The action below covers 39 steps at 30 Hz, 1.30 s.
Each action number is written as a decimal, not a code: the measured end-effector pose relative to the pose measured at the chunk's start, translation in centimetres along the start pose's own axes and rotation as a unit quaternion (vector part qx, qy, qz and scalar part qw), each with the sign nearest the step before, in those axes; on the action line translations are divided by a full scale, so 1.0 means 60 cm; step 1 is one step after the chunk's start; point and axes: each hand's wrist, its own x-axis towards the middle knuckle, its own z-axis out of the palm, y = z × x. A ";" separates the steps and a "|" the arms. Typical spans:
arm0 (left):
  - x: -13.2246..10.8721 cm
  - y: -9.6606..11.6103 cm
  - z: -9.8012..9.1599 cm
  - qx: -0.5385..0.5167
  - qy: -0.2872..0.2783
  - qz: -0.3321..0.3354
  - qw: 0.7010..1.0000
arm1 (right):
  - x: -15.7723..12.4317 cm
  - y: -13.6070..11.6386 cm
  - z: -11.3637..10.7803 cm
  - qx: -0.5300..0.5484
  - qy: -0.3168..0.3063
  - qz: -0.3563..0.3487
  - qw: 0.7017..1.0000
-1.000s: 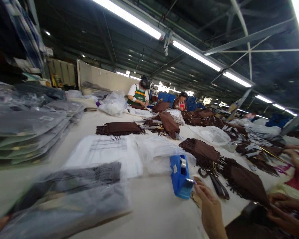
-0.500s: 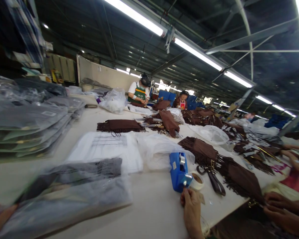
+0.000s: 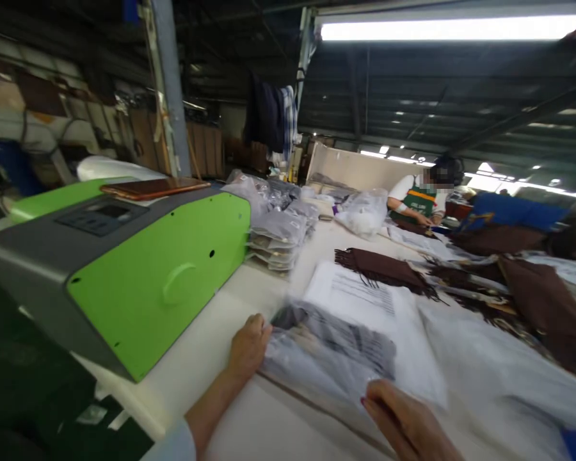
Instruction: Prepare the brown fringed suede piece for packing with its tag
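Observation:
A clear plastic bag with a dark grey folded garment (image 3: 331, 349) lies on the white table (image 3: 211, 333) in front of me. My left hand (image 3: 248, 346) grips the bag's left edge with curled fingers. My right hand (image 3: 406, 422) rests on the bag's near right corner, fingers bent over it. Under and beyond the bag lies a flat white bag with printed lines (image 3: 365, 298).
A green and grey machine (image 3: 139, 269) stands at the left with a phone (image 3: 153, 187) on top. A stack of bagged garments (image 3: 278, 234) sits behind it. Brown fringed pieces (image 3: 384, 270) cover the table at right. A person in a green apron (image 3: 420, 200) works at the far end.
The view has swung left, away from the blue tape dispenser. My right hand left the dispenser and now lies on the bagged garment; my left hand holds the bag's left edge.

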 end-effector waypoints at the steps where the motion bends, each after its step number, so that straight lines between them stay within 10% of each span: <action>1: -0.002 0.000 0.000 -0.004 -0.002 -0.001 1.000 | 0.037 -0.019 -0.001 -0.012 -0.024 -0.019 0.999; 6: -0.004 0.000 -0.001 -0.015 -0.019 -0.007 1.000 | 0.177 -0.057 0.017 -0.066 -0.156 -0.028 0.985; 13: -0.002 0.000 0.006 -0.025 -0.034 -0.013 0.999 | 0.259 -0.050 0.071 -0.146 -0.215 -0.017 0.966; 22: -0.003 0.001 0.003 -0.020 -0.046 -0.011 0.999 | 0.284 -0.004 0.094 -0.197 -0.155 0.136 0.958; 29: -0.001 0.000 0.003 -0.018 -0.037 -0.017 0.999 | 0.215 -0.012 0.069 -0.262 -0.025 0.172 0.949; 33: -0.002 0.004 -0.002 -0.019 -0.027 -0.024 0.999 | 0.151 -0.040 0.151 -0.282 0.072 -0.048 0.956; 39: 0.007 0.000 -0.020 0.006 -0.027 -0.016 0.999 | 0.068 0.009 0.207 -0.441 0.222 -0.285 0.821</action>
